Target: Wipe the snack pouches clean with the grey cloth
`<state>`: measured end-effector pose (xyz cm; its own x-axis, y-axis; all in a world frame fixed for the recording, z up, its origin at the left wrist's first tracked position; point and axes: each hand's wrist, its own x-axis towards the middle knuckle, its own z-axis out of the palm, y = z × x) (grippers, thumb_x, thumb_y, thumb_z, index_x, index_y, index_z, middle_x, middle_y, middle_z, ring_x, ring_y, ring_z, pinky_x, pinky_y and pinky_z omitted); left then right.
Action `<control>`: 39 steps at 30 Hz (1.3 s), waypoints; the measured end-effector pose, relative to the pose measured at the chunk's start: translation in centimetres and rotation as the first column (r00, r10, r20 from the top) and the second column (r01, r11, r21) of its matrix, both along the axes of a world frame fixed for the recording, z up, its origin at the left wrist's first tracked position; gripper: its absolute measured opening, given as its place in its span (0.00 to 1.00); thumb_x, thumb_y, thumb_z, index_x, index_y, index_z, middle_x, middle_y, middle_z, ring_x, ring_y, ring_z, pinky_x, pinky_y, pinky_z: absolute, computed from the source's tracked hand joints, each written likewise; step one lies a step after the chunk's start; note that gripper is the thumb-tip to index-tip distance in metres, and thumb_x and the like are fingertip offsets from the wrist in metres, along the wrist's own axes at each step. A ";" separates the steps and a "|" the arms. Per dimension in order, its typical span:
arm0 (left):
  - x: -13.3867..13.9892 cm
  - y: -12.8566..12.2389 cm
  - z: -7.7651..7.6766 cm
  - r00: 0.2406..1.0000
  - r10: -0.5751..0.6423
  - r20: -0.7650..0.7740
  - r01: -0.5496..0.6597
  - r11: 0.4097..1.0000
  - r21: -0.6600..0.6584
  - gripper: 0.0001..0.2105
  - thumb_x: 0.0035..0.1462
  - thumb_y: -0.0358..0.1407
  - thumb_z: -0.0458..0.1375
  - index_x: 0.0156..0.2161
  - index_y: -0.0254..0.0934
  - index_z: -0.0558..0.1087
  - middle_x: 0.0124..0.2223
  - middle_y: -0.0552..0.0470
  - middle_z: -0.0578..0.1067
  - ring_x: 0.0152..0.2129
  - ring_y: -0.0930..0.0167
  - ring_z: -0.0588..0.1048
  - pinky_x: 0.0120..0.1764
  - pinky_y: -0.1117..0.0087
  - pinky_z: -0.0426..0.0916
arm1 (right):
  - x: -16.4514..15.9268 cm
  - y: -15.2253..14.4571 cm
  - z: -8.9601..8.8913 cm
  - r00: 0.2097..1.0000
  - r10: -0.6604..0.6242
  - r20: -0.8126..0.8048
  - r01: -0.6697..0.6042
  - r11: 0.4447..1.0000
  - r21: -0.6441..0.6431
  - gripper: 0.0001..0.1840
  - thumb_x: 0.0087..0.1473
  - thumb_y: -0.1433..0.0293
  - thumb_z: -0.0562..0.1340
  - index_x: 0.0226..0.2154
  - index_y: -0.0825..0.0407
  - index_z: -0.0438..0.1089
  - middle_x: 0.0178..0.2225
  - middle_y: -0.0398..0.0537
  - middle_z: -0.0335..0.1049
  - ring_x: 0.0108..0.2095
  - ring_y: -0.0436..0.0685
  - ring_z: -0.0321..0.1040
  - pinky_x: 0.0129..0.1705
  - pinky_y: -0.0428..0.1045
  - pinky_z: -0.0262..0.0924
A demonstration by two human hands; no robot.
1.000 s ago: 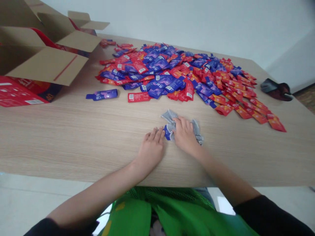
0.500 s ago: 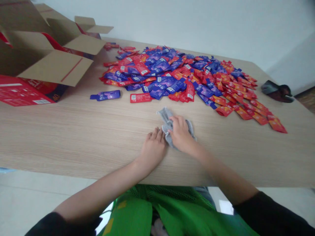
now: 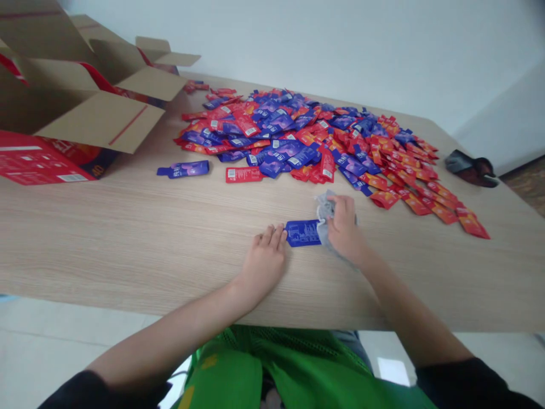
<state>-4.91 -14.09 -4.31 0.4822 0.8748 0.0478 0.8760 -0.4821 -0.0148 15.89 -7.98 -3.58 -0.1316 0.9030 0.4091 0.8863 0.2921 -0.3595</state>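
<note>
A flat blue sachet (image 3: 302,233) with white print lies on the table in front of me. My left hand (image 3: 266,255) is closed over its narrow left end, fingertips pressing it down; the thumb is mostly hidden. In my right hand (image 3: 346,230) a crumpled grey cloth (image 3: 326,213) is gripped, covering the sachet's right end. Behind the hands lie a single purple-blue sachet (image 3: 187,169) and a red sachet (image 3: 243,174) with white print and a barcode.
A large heap of red and blue sachets (image 3: 276,130) spreads across the back, trailing in rows to the right. Open cardboard boxes (image 3: 97,119) stand at the left. A dark, shiny object (image 3: 470,168) sits near the right edge of the wooden table (image 3: 128,244).
My right hand has slid the cloth to the right, uncovering the printed face of the blue sachet. My left hand has stayed in nearly the same place. The view has shifted slightly.
</note>
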 end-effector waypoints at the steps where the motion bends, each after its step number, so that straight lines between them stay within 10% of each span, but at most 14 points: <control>1: 0.0 0.0 0.0 1.000 -0.001 -0.002 0.001 1.000 0.007 0.23 0.64 0.28 0.47 0.62 0.27 0.64 0.66 0.38 0.61 0.61 0.55 0.64 0.53 0.56 0.66 | -1.4 0.2 0.4 0.999 0.045 -0.029 -0.044 0.998 0.033 0.29 0.53 0.77 0.50 0.58 0.54 0.54 0.53 0.60 0.57 0.54 0.62 0.58 0.53 0.59 0.57; 6: -0.1 0.0 0.2 0.999 -0.027 -0.029 0.027 1.000 0.007 0.18 0.65 0.30 0.49 0.53 0.25 0.73 0.58 0.34 0.71 0.60 0.53 0.65 0.53 0.56 0.65 | -7.3 0.0 0.0 0.945 0.249 0.214 -0.233 0.967 -0.100 0.26 0.59 0.72 0.51 0.60 0.53 0.58 0.58 0.59 0.58 0.53 0.64 0.58 0.52 0.58 0.54; 10: -0.1 0.0 0.1 1.000 -0.011 -0.019 0.011 1.000 0.009 0.21 0.65 0.29 0.47 0.60 0.26 0.66 0.64 0.37 0.64 0.61 0.55 0.64 0.54 0.56 0.66 | -5.6 -0.4 -1.7 0.921 0.172 0.349 -0.132 0.982 -0.134 0.27 0.60 0.70 0.51 0.61 0.53 0.59 0.59 0.59 0.58 0.50 0.66 0.58 0.50 0.59 0.53; 17: 0.0 0.0 -0.2 1.000 0.002 -0.014 -0.002 0.999 -0.035 0.23 0.65 0.29 0.45 0.63 0.26 0.62 0.67 0.39 0.59 0.62 0.55 0.62 0.55 0.55 0.65 | 0.7 0.1 -2.3 0.960 -0.032 0.278 0.061 0.994 -0.096 0.28 0.56 0.75 0.50 0.59 0.56 0.59 0.55 0.60 0.61 0.51 0.65 0.58 0.50 0.58 0.53; 26: -0.1 0.0 -0.2 1.000 -0.001 -0.007 0.001 1.000 -0.018 0.20 0.66 0.31 0.45 0.59 0.24 0.68 0.63 0.35 0.65 0.61 0.55 0.63 0.55 0.55 0.64 | -7.2 -0.5 -0.8 0.932 0.228 0.282 -0.205 0.973 -0.111 0.25 0.60 0.74 0.50 0.59 0.57 0.60 0.57 0.58 0.61 0.50 0.64 0.57 0.50 0.56 0.52; 34: 0.0 0.0 -0.2 1.000 0.005 -0.005 -0.006 0.999 -0.037 0.23 0.64 0.29 0.45 0.63 0.26 0.62 0.67 0.38 0.58 0.62 0.54 0.62 0.55 0.54 0.65 | -0.4 0.1 -1.5 0.936 -0.050 0.348 0.103 0.986 -0.134 0.27 0.56 0.76 0.50 0.58 0.58 0.62 0.55 0.61 0.63 0.48 0.65 0.58 0.48 0.57 0.52; 39: 0.1 0.0 0.0 1.000 0.001 -0.014 -0.001 1.000 -0.023 0.23 0.64 0.29 0.47 0.62 0.25 0.64 0.66 0.36 0.60 0.62 0.54 0.62 0.54 0.54 0.65 | -4.1 -0.3 0.0 0.945 0.121 0.303 -0.103 0.992 -0.075 0.27 0.59 0.74 0.50 0.60 0.51 0.62 0.59 0.56 0.60 0.49 0.63 0.57 0.48 0.56 0.50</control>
<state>-4.85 -14.08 -4.28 0.4818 0.8760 0.0208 0.8763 -0.4816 -0.0161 11.77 -8.29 -3.61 -0.3439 0.8960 0.2808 0.9191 0.3825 -0.0948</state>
